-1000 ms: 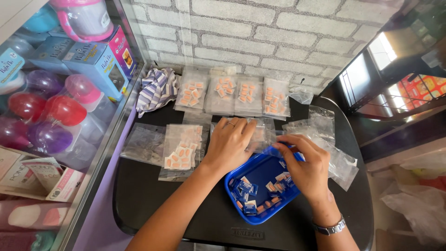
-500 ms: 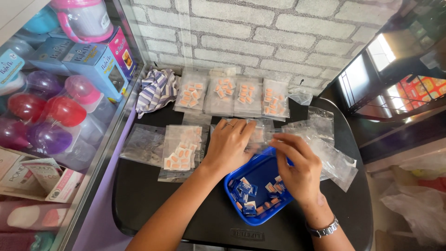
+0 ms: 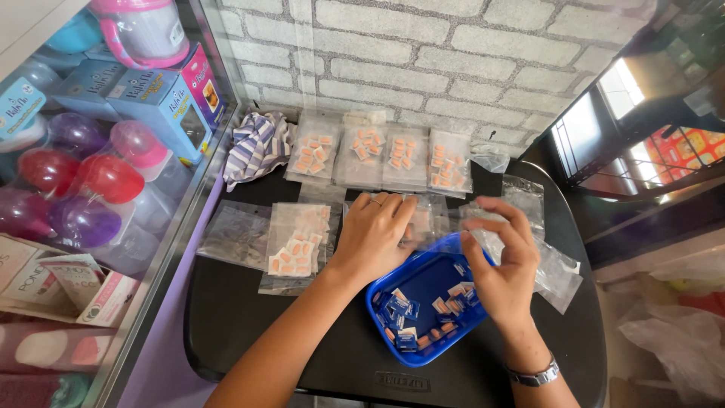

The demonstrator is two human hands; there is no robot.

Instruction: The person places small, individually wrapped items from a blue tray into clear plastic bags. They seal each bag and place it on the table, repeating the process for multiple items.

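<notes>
Nearest to us, our right wrist carries a metal-link watch [image 3: 533,375], and just above it a shallow blue plastic tray [image 3: 423,351] sits on the black surface [image 3: 249,325], its glossy bottom scattered with small blue-and-white foil packets [image 3: 399,311] and a few orange tablets. Our right hand [image 3: 502,268] hangs over the tray's far right corner, palm down, its fingers [image 3: 476,257] curled and drawn close together around the edge of a clear plastic bag [image 3: 483,227]; whether they pinch anything else we cannot tell. Our left hand [image 3: 375,238] lies flat just beyond the tray's left rim, its fingers [image 3: 393,208] stretched out side by side and pressing down on a pile of thin transparent zip bags [image 3: 423,219], with a ring showing on one finger. Left of that hand a filled bag [image 3: 298,245] holds oblong orange tablets, and an empty one lies beside it. More crinkled empty bags [image 3: 555,268] spread to the right of the tray. Farther back, a row of four bags [image 3: 381,155] filled with orange tablets leans against the white brick wall [image 3: 453,68], beside a crumpled striped cloth [image 3: 257,147]. To the far left, a glass case [image 3: 91,151] holds rounded red and purple plastic items and blue cartons.
</notes>
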